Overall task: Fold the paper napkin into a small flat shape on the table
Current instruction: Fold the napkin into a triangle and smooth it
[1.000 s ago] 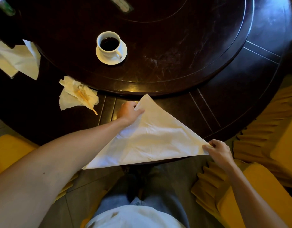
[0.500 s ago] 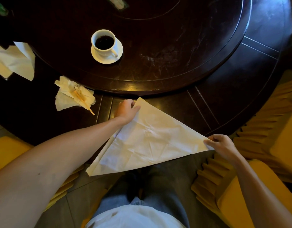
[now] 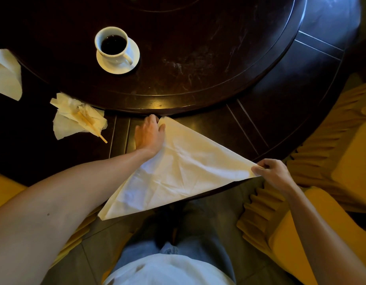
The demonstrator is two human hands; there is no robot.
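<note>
Left hand [image 3: 150,134] flat on the white triangular paper napkin [image 3: 178,171]; right hand [image 3: 272,173] pinches its corner, so pulling harder risks tearing it.

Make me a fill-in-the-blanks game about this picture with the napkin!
1. The napkin is folded into a ____ shape.
2. The right hand pinches one ____ of the napkin.
3. The cup stands on a white ____.
4. The left hand presses the napkin's far corner onto the dark ____.

Missing words: triangle; corner; saucer; table
</note>
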